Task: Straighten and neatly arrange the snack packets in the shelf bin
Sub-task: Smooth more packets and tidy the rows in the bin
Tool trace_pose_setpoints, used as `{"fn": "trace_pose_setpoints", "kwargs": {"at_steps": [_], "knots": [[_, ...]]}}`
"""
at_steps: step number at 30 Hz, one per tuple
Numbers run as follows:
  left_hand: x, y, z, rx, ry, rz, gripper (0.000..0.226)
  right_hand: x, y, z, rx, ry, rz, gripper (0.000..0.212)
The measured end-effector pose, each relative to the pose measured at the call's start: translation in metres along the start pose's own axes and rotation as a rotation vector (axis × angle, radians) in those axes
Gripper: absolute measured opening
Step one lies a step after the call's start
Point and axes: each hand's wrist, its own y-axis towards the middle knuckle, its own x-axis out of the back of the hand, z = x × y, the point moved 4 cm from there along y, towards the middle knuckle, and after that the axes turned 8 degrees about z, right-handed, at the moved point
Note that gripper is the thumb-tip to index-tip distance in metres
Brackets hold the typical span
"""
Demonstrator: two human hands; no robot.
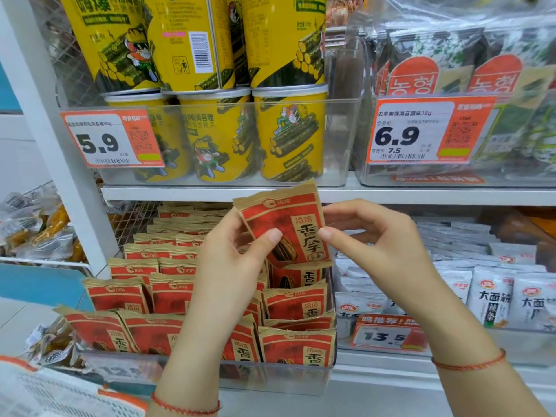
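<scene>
1. Above the lower shelf's clear bin (210, 377), a single red-and-tan snack packet (285, 224) is held up in the air, tilted so that its top edge leans to the left, its printed face turned to the camera.
2. The left hand (237, 260) grips the packet's left side: the thumb lies across the front near the lower left corner and the other fingers curl behind it.
3. The right hand (376, 236) meets the packet's right edge with curled fingers; the thumb tip is at the edge, but whether it truly pinches the packet or only touches it cannot be told.
4. Each wrist wears a thin red cord bracelet (469, 364).
5. Below the hands, the bin is filled with matching packets (298, 347) standing in rows from front to back. The left and middle rows stand fairly upright; several on the right side lean and overlap at uneven angles.
6. Just right of this bin, white packets (493, 299) with dark lettering stand in another clear bin, which carries a tag reading 13.5 (388, 335).
7. On the shelf above, yellow canisters (288, 133) are stacked two high behind a 5.9 price tag (111, 139).
8. To their right, dark green seaweed packs (451, 70) sit behind a 6.9 price tag (430, 130).
9. At far left, a wire basket (45, 263) holds clear-wrapped brownish snacks.
</scene>
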Motion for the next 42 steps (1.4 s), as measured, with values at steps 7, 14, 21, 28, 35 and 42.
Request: {"fn": "trace_pose_setpoints", "kwargs": {"at_steps": [7, 14, 21, 28, 35, 42], "knots": [[-0.002, 0.001, 0.002, 0.0, 0.185, 0.064, 0.027, -0.003, 0.002, -0.006, -0.005, -0.098, 0.006, 0.018], [-0.016, 0.003, 0.023, 0.188, 0.456, 0.122, 0.046, -0.005, 0.004, -0.033, -0.181, -0.475, 0.04, 0.012], [-0.01, -0.003, 0.004, 0.15, 0.629, 0.215, 0.025, -0.008, 0.005, -0.03, -0.24, -0.705, 0.113, 0.012], [0.002, -0.004, -0.004, 0.137, 0.627, 0.208, 0.018, -0.016, -0.002, -0.013, -0.303, -0.444, 0.447, 0.017], [-0.001, -0.005, 0.0, 0.135, 0.601, 0.252, 0.021, -0.021, 0.001, -0.019, -0.272, -0.734, 0.34, 0.009], [0.004, -0.003, 0.003, 0.112, 0.395, 0.13, 0.045, -0.017, 0.001, -0.008, -0.041, -0.569, 0.052, 0.01]]}}
